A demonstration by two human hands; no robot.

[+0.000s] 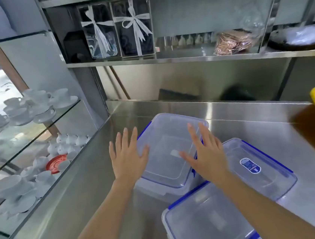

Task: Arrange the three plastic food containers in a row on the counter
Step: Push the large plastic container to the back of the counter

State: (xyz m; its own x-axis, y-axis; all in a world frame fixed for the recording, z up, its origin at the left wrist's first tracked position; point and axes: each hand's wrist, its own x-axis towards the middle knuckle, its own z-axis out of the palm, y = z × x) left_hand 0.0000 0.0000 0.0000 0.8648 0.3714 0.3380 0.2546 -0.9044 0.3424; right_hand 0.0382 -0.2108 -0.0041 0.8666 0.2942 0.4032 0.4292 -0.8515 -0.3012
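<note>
Head view showed us, nearest, a clear container (209, 221) with blue clips on the steel counter (79, 203). Just beyond to its right lay a labelled container (260, 168). Farther on, our left hand (126, 158) and right hand (205, 153), fingers spread and gripping nothing, flanked the far container (166, 138). Behind stood a shelf (165, 58) with ribboned boxes (116, 27).

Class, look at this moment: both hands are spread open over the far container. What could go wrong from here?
1. The three containers crowd together: moving the far container may knock the labelled container.
2. The near container lies under the right hand's forearm, which could drag it.
3. The steel counter looks smooth; the left hand may make the container slide.
</note>
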